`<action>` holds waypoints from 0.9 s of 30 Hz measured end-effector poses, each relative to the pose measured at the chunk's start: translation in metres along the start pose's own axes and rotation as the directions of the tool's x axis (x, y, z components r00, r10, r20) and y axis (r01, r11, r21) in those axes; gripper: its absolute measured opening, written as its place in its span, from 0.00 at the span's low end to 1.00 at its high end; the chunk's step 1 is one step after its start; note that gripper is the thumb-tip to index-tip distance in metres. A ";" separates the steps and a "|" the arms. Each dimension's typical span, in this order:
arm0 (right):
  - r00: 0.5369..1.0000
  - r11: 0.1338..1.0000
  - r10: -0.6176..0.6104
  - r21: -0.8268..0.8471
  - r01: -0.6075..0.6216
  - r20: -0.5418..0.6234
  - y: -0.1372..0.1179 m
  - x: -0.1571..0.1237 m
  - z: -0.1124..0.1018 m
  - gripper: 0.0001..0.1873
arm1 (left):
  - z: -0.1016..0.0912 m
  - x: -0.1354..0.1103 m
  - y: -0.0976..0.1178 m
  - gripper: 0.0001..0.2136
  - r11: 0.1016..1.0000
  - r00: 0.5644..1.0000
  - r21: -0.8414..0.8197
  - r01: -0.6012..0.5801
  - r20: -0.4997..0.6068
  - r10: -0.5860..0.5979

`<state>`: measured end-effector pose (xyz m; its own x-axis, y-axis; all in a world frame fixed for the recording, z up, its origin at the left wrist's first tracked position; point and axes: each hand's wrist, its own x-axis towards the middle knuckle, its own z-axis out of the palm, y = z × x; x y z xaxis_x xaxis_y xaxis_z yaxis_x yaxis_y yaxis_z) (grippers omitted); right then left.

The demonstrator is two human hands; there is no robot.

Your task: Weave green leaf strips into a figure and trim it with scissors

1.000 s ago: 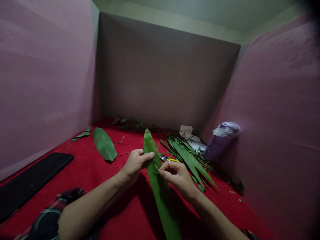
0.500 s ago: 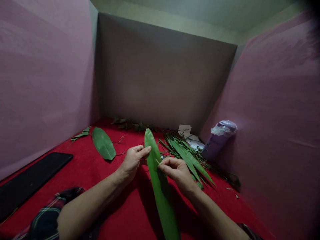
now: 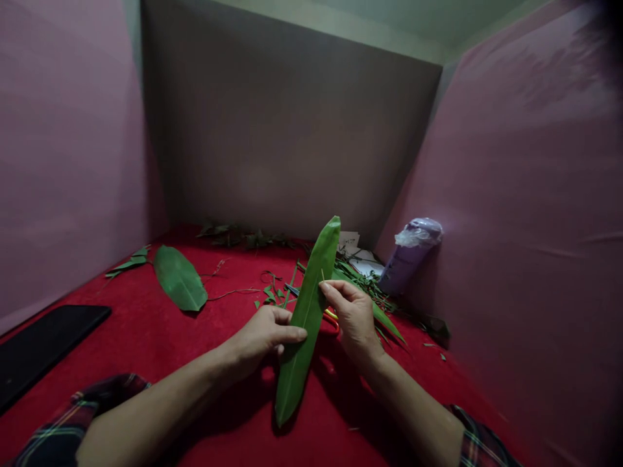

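A long green leaf [image 3: 307, 305] is held up in front of me, its tip pointing up and slightly right. My left hand [image 3: 267, 334] pinches the leaf's lower left edge, thumb on the near face. By the leaf's right edge, my right hand [image 3: 351, 311] is closed in a pinch on a thin pale stick [image 3: 322, 275], which looks like a toothpick. Whether the stick pierces the leaf I cannot tell. Behind the leaf lies a pair of scissors with red and yellow handles [image 3: 331, 321], partly hidden.
The red cloth [image 3: 233, 415] bears a broad leaf [image 3: 180, 277] at left and a black flat panel [image 3: 48, 350]. Leaf scraps [image 3: 271, 295] lie mid-table. At right are a pile of narrow leaves [image 3: 370, 282], white papers [image 3: 365, 261] and a purple bin [image 3: 406, 259] lined with plastic.
The leaf has tilted to the right and its lower end now shows. My left hand has slid to its lower part; my right hand has risen with the stick. The view has shifted.
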<state>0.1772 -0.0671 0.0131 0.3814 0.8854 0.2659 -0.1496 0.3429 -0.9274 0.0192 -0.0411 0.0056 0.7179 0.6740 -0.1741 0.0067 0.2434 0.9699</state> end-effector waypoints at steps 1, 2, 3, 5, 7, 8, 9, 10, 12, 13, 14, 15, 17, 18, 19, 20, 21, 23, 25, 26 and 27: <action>1.000 1.000 0.015 0.013 -0.016 0.023 0.000 0.000 -0.001 0.08 | 0.000 0.000 0.001 0.09 1.000 1.000 -0.011 -0.007 -0.009 0.007; 0.998 0.999 0.033 0.022 -0.034 0.055 -0.001 0.000 -0.001 0.08 | -0.001 0.000 0.001 0.09 1.000 1.000 -0.022 -0.017 -0.025 0.016; 0.994 0.998 0.050 0.022 -0.052 0.095 -0.001 -0.001 -0.002 0.07 | -0.001 0.001 0.002 0.09 0.999 0.998 -0.037 -0.032 -0.048 0.030; 0.980 0.997 0.072 -0.009 -0.071 0.186 -0.003 -0.002 -0.001 0.07 | -0.003 0.002 0.003 0.10 0.995 0.993 -0.078 -0.070 -0.101 0.062; 0.966 0.995 0.064 -0.091 -0.043 0.249 -0.005 -0.005 0.001 0.06 | -0.005 0.003 0.003 0.11 0.989 0.986 -0.102 -0.103 -0.138 0.088; 0.963 0.989 0.055 -0.145 -0.017 0.263 -0.006 -0.007 0.003 0.06 | -0.006 0.004 0.003 0.11 0.988 0.984 -0.103 -0.112 -0.148 0.096; 0.963 0.980 0.045 -0.197 0.009 0.264 -0.007 -0.008 0.004 0.06 | -0.007 0.004 0.003 0.12 0.988 0.983 -0.100 -0.115 -0.152 0.099; 0.967 0.970 0.033 -0.241 0.030 0.253 -0.008 -0.010 0.006 0.07 | -0.007 0.004 0.003 0.12 0.989 0.984 -0.095 -0.113 -0.151 0.098; 0.976 0.956 0.019 -0.288 0.045 0.215 -0.010 -0.011 0.007 0.07 | -0.006 0.004 0.004 0.12 0.990 0.985 -0.083 -0.113 -0.143 0.100; 0.982 0.957 0.011 -0.288 0.044 0.189 -0.011 -0.011 0.007 0.08 | -0.005 0.003 0.004 0.12 0.990 0.985 -0.079 -0.115 -0.139 0.103; 0.987 0.960 0.002 -0.276 0.043 0.161 -0.011 -0.010 0.006 0.08 | -0.004 0.002 0.005 0.12 0.990 0.985 -0.076 -0.116 -0.134 0.105; 0.992 0.965 -0.010 -0.258 0.043 0.129 -0.012 -0.009 0.006 0.08 | -0.003 0.002 0.006 0.12 0.991 0.986 -0.071 -0.113 -0.129 0.104; 0.997 0.974 -0.037 -0.223 0.050 0.063 -0.012 -0.006 0.003 0.09 | -0.001 0.001 0.006 0.11 0.994 0.989 -0.056 -0.094 -0.116 0.087; 0.998 0.977 -0.050 -0.206 0.056 0.033 -0.012 -0.005 0.002 0.08 | -0.001 0.001 0.006 0.10 0.996 0.991 -0.046 -0.079 -0.109 0.074; 0.998 0.980 -0.061 -0.192 0.061 0.007 -0.011 -0.004 0.001 0.08 | -0.001 0.001 0.006 0.09 0.997 0.993 -0.034 -0.064 -0.104 0.060; 0.998 0.982 -0.069 -0.179 0.065 -0.014 -0.011 -0.002 0.000 0.08 | -0.001 0.001 0.005 0.09 0.999 0.993 -0.023 -0.049 -0.104 0.046; 0.997 0.984 -0.073 -0.167 0.067 -0.030 -0.010 -0.001 -0.001 0.08 | -0.001 0.001 0.005 0.08 0.999 0.993 -0.015 -0.039 -0.111 0.037; 0.997 0.989 -0.061 -0.140 0.055 -0.041 -0.007 0.001 -0.003 0.09 | -0.002 0.003 0.004 0.08 0.999 0.990 -0.012 -0.031 -0.136 0.029; 0.999 0.994 -0.020 -0.111 0.015 -0.048 -0.005 0.002 -0.004 0.10 | -0.002 0.004 0.003 0.08 0.999 0.986 -0.022 -0.038 -0.163 0.034; 0.999 0.996 0.004 -0.091 -0.009 -0.049 -0.004 0.002 -0.005 0.11 | -0.002 0.004 0.004 0.08 0.999 0.984 -0.030 -0.045 -0.173 0.039; 0.998 0.997 0.030 -0.065 -0.033 -0.050 -0.003 0.002 -0.005 0.11 | -0.003 0.004 0.004 0.08 0.998 0.982 -0.042 -0.052 -0.182 0.044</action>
<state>0.1833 -0.0678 0.0156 0.4217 0.8785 0.2244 -0.1026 0.2921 -0.9509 0.0207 -0.0355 0.0081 0.5787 0.7998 -0.1597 -0.0599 0.2370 0.9697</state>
